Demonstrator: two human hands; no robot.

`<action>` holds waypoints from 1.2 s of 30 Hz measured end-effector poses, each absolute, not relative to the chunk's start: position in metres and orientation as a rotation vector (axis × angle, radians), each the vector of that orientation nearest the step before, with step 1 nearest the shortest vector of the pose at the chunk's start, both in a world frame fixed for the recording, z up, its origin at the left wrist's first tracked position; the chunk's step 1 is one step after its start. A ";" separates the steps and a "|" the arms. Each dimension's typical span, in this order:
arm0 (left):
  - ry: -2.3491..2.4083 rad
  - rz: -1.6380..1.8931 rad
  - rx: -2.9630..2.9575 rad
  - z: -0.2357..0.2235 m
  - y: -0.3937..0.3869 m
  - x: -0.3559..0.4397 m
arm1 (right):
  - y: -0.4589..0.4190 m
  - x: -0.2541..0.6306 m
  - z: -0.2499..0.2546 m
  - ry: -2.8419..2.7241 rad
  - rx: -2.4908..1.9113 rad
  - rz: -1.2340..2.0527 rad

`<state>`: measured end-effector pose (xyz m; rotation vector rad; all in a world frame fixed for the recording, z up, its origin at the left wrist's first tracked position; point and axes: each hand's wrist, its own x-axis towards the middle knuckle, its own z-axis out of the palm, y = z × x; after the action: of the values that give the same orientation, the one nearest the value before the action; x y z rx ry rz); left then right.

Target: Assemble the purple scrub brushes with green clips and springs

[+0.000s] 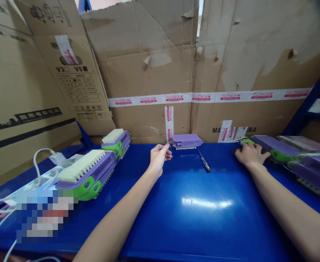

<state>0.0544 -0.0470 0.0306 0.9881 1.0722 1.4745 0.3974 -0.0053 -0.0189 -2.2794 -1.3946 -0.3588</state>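
Note:
My left hand (159, 157) is closed in a pinch at the back middle of the blue table. Something shiny and see-through shows at its fingertips, too small to make out, next to a purple brush (187, 139) lying bristles down. Over to the right, my right hand (249, 153) curls its fingers over a small green piece (247, 141) at the end of the purple and green brushes. Part of that piece is hidden under the fingers. Between the hands lies a screwdriver (204, 162) with a clear handle.
At left, purple and green brushes (94, 174) with cream bristles lie beside a power strip (46, 178) with white cables (38, 160). More purple brushes (309, 163) line the right side. Cardboard sheets (154, 72) wall off the back of the blue table (203, 225).

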 end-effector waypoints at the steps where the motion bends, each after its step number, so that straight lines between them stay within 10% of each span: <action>1: 1.071 1.463 0.993 0.030 -0.047 0.054 | -0.004 0.398 -0.018 -1.403 -2.285 -0.356; 21: 1.040 1.289 1.106 0.032 -0.053 0.059 | -0.003 0.396 -0.020 -1.462 -2.217 -0.483; 36: 0.882 1.151 1.175 0.025 -0.052 0.057 | -0.060 0.229 0.030 -2.199 -0.868 -0.393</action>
<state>0.0566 -0.0519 0.0254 1.1753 0.8820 1.1515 0.2290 -0.0596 0.0296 -0.8678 -2.1989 -0.3926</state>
